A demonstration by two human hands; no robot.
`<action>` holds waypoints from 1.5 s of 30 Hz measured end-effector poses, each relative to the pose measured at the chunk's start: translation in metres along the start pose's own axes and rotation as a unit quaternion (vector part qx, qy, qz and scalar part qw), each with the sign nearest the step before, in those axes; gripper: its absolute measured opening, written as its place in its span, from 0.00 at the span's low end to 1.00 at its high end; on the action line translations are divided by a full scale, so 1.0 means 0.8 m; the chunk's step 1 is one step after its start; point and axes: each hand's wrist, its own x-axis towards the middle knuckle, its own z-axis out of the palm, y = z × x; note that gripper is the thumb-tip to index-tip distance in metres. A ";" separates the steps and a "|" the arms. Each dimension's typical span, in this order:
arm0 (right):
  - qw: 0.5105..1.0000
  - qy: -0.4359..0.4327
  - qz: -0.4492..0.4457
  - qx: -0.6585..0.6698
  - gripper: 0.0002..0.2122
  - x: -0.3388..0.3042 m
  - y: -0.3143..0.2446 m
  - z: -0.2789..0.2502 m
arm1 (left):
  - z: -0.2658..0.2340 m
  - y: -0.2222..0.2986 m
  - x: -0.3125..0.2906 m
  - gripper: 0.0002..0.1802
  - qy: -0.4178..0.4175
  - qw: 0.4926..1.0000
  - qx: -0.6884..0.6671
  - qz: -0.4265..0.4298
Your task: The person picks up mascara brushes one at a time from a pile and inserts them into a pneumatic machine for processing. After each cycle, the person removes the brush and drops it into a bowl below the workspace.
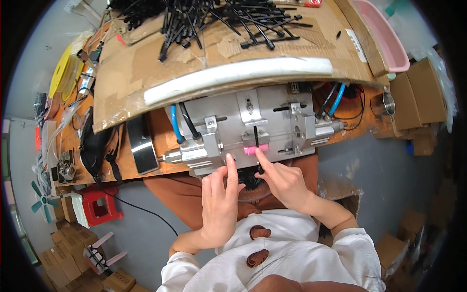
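Note:
A metal fixture (250, 112) with a clamp block on each side lies in front of me. At its near edge sits a bright pink block (256, 149), with a thin black rod (256, 135) lying across it. My right hand (287, 185) has its index fingertip at the pink block. Its thumb and fingers close around the rod's dark lower end, partly hidden by them. My left hand (219, 199) is just left of the block, index finger stretched out and other fingers loosely bent, with nothing visible in it. Black parts (250, 181) lie between the hands, below the fixture.
Beyond the fixture, a cardboard sheet (131, 63) with a white padded edge (238, 78) carries a heap of black rods (194, 19). Blue hoses (175, 124) run to the clamps. A phone (141, 146) lies left; a metal cup (384, 104) and pink tray (384, 39) are right.

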 end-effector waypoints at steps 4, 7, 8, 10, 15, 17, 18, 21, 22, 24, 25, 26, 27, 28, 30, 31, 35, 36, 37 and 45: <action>0.997 -0.036 -0.045 -0.043 0.31 0.028 -0.003 -0.053 | -0.050 -0.025 0.090 0.39 0.046 0.996 -0.009 0.076; 0.980 0.077 -0.133 -0.124 0.21 0.092 0.010 -0.097 | -0.076 -0.074 0.225 0.23 0.181 0.969 0.036 0.163; 0.967 0.151 -0.170 -0.115 0.15 0.129 0.026 -0.101 | -0.085 -0.091 0.272 0.21 0.193 0.953 0.095 0.211; 0.956 0.177 -0.147 -0.183 0.05 0.193 0.049 -0.117 | -0.090 -0.128 0.352 0.16 0.174 0.921 0.147 0.315; 0.963 0.061 -0.157 -0.209 0.04 0.263 0.104 -0.124 | -0.089 -0.123 0.379 0.09 -0.019 0.935 0.103 0.338; 0.958 0.027 -0.141 -0.249 0.04 0.270 0.102 -0.113 | -0.090 -0.120 0.369 0.09 -0.007 0.935 0.083 0.346; 0.959 0.026 -0.140 -0.246 0.04 0.270 0.099 -0.109 | -0.090 -0.119 0.361 0.08 0.008 0.934 0.064 0.351; 0.962 0.060 -0.124 -0.234 0.04 0.272 0.087 -0.109 | -0.094 -0.110 0.331 0.06 0.062 0.935 0.043 0.347; 0.946 0.106 -0.163 -0.258 0.04 0.275 0.087 -0.111 | -0.094 -0.104 0.316 0.05 0.086 0.940 0.031 0.329; 0.926 0.150 -0.203 -0.280 0.04 0.281 0.083 -0.122 | -0.096 -0.089 0.278 0.05 0.086 0.954 0.005 0.287; 0.918 0.153 -0.226 -0.289 0.04 0.283 0.081 -0.133 | -0.099 -0.084 0.263 0.06 0.040 0.966 0.007 0.257; 0.909 0.155 -0.250 -0.296 0.07 0.283 0.078 -0.140 | -0.102 -0.081 0.251 0.07 -0.004 0.974 0.010 0.225; 0.927 0.154 -0.218 -0.265 0.07 0.284 0.075 -0.140 | -0.103 -0.081 0.242 0.07 -0.004 0.974 0.010 0.224; 0.927 0.153 -0.218 -0.265 0.07 0.288 0.085 -0.140 | -0.104 -0.082 0.235 0.08 -0.038 0.974 -0.019 0.222; 0.975 0.082 -0.199 -0.059 0.09 0.303 0.086 -0.138 | -0.110 -0.085 0.221 0.10 -0.072 0.973 -0.045 0.216; 0.998 0.028 -0.057 -0.004 0.13 0.299 0.084 -0.146 | -0.112 -0.085 0.213 0.14 -0.039 0.975 -0.027 0.217; 0.965 0.059 0.086 0.240 0.11 0.274 0.070 -0.181 | -0.091 -0.053 0.158 0.31 0.100 0.986 -0.051 0.122; 0.951 0.065 0.090 0.289 0.11 0.259 0.067 -0.195 | -0.077 -0.051 0.136 0.40 0.122 0.981 -0.057 0.143; 0.923 0.083 0.085 0.367 0.12 0.244 0.080 -0.206 | -0.063 -0.038 0.114 0.42 0.120 0.980 -0.064 0.148; 0.858 0.129 0.017 0.496 0.10 0.172 0.062 -0.182 | 0.062 0.015 0.006 0.42 0.004 0.993 -0.059 0.104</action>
